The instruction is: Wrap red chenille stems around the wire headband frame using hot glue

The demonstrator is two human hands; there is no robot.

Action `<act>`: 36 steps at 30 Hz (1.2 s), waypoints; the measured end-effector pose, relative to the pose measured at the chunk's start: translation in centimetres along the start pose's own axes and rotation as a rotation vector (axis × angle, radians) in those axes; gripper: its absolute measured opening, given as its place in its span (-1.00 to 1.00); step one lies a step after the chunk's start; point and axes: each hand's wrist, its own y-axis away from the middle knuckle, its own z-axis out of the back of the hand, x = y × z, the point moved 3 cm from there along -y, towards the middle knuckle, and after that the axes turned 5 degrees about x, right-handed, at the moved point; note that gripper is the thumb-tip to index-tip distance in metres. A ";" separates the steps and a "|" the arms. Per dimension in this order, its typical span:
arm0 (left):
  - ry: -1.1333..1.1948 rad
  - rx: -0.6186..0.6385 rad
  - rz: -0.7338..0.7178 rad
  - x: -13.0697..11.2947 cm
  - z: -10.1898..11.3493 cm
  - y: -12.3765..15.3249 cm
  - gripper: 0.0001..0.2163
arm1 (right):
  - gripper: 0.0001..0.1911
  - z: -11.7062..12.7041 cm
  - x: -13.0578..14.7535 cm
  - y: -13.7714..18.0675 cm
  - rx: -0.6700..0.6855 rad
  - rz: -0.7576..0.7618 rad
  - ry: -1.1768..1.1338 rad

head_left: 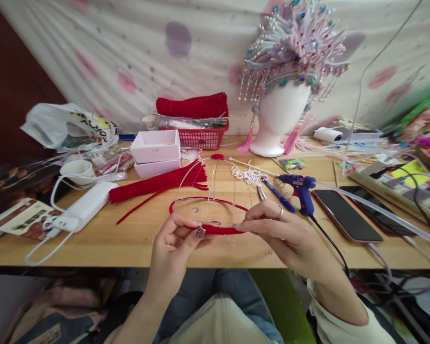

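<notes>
Between my two hands is a domed wire frame [208, 198], its round base wrapped in a red fuzzy strip [220, 230]. Thin wires arch up from the base and meet at a small red tip [218, 156]. My left hand [177, 239] pinches the near rim on its left side, thumb on top. Further right along the same rim, my right hand [283, 229], with a ring on one finger, pinches the red strip. Behind the frame's left side lies a bundle of red pipe cleaners [157, 184], one strand lying loose in front of it.
A blue glue gun [301, 188], a blue pen [278, 195] and white bead strings [251, 176] lie right of the frame. Two phones [347, 215] are further right. White boxes [155, 148], a red basket [200, 136] and a mannequin head [277, 112] wearing a beaded headdress stand behind.
</notes>
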 end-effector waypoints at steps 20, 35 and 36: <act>0.118 -0.122 0.095 -2.2 1.1 -2.7 -0.55 | -0.64 0.5 -1.8 -1.1 -0.083 -0.005 0.002; 0.311 -0.380 -0.006 -2.4 1.0 -3.9 -0.48 | -0.72 -1.7 -1.5 -1.9 -0.101 -0.038 -0.066; 0.340 -0.419 -0.009 -2.3 0.8 -4.0 -0.48 | -0.70 -1.9 -1.6 -1.9 -0.126 -0.030 -0.100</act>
